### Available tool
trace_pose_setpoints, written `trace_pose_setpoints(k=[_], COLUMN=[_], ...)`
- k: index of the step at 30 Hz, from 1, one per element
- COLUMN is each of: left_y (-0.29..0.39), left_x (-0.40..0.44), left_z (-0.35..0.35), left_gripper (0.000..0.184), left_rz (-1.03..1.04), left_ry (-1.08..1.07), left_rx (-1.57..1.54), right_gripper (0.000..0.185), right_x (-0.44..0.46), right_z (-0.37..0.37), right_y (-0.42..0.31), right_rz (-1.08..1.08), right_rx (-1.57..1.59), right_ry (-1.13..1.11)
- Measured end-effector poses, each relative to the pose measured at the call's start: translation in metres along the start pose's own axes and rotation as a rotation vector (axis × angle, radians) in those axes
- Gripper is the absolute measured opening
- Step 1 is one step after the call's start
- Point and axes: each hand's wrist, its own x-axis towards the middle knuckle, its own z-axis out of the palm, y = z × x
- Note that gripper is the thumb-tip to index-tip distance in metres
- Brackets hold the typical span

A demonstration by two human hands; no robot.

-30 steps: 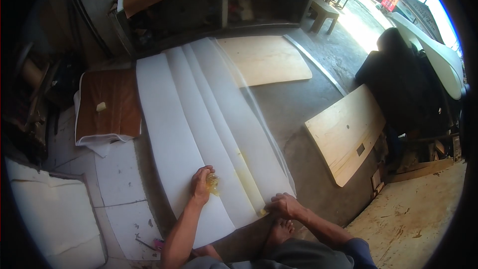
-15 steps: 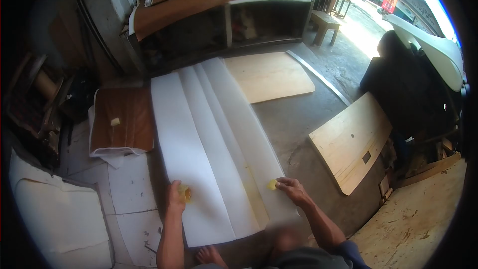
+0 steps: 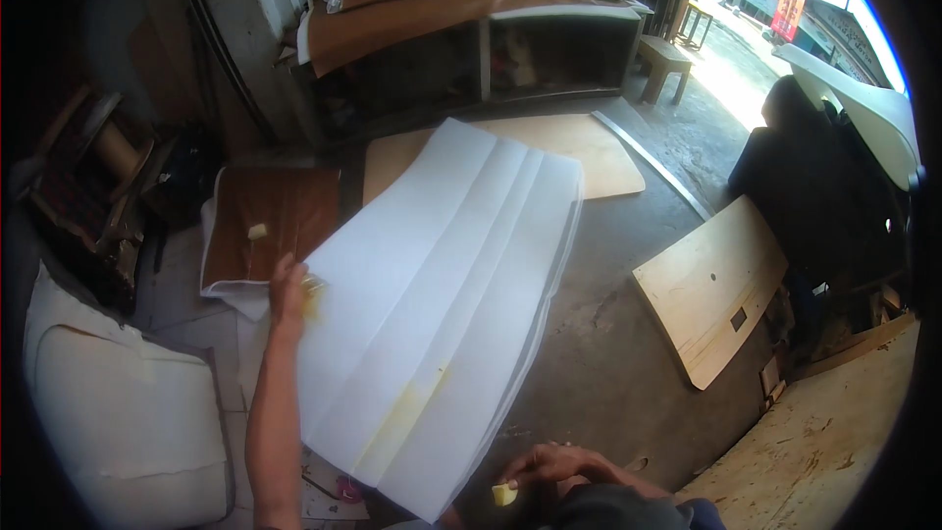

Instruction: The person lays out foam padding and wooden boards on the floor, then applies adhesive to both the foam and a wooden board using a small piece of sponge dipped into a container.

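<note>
A long white foam sheet [image 3: 412, 245] with lengthwise creases lies slanted across the floor, one crease stained yellow near its lower end. At the sheet's left edge, my left hand [image 3: 288, 290] is closed round a small clear container [image 3: 312, 287] with yellowish contents, partly hidden by the fingers. Below the sheet's lower right edge, my right hand [image 3: 549, 463] pinches a small yellow foam piece [image 3: 504, 495], apart from the sheet.
Brown panel [image 3: 280, 206] with a small foam block at left. Wooden boards [image 3: 711, 285] lie behind and right of the sheet. A low cabinet [image 3: 484, 59] bears brown material at the back. A stool [image 3: 664, 59] stands near the doorway; a plywood surface [image 3: 834, 412] is at lower right.
The white sheet has turned, its far end swinging right and uncovering more of the board behind. My left hand has moved up and left with the container; my right hand has moved down with the foam piece.
</note>
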Motion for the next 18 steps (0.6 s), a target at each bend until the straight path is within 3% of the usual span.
trace_pose_setpoints(k=[2, 4, 6, 7, 9, 10, 12, 15, 16, 18], left_y=[0.006, -0.005, -0.007, -0.016, -0.030, -0.034, -0.041, -0.030, -0.027, -0.026], left_x=[-0.011, -0.046, -0.089, -0.106, -0.135, -0.145, -0.159, -0.167, -0.168, -0.167], left_z=[-0.001, 0.009, 0.029, 0.037, 0.055, 0.064, 0.074, 0.085, 0.086, 0.087], left_gripper=[0.061, 0.052, 0.036, 0.029, 0.023, 0.022, 0.022, 0.021, 0.020, 0.021], left_rz=[0.050, 0.008, -0.290, -0.380, -0.513, -0.557, -0.533, -0.437, -0.359, -0.310], left_ry=[0.142, 0.128, 0.008, -0.053, -0.116, -0.117, -0.115, -0.104, -0.095, -0.112], left_rx=[-0.018, -0.179, -0.518, -0.634, -0.760, -0.770, -0.771, -0.635, -0.512, -0.436], right_gripper=[0.038, 0.036, 0.030, 0.030, 0.023, 0.023, 0.019, 0.020, 0.020, 0.020], right_x=[0.017, 0.030, 0.049, 0.057, 0.070, 0.075, 0.084, 0.106, 0.111, 0.120], right_z=[-0.016, -0.030, -0.033, -0.031, -0.025, -0.021, -0.016, -0.010, -0.010, -0.011], right_y=[-0.018, -0.050, -0.073, -0.089, -0.124, -0.134, -0.150, -0.137, -0.128, -0.108], right_rz=[0.030, 0.051, -0.187, -0.188, -0.410, -0.410, -0.523, -0.573, -0.574, -0.562], right_rx=[-0.040, 0.002, -0.105, -0.094, -0.425, -0.429, -0.889, -1.136, -1.131, -0.792], right_ry=[-0.052, 0.482, 0.732, 0.719, 0.935, 0.938, 0.837, 0.786, 0.791, 0.727])
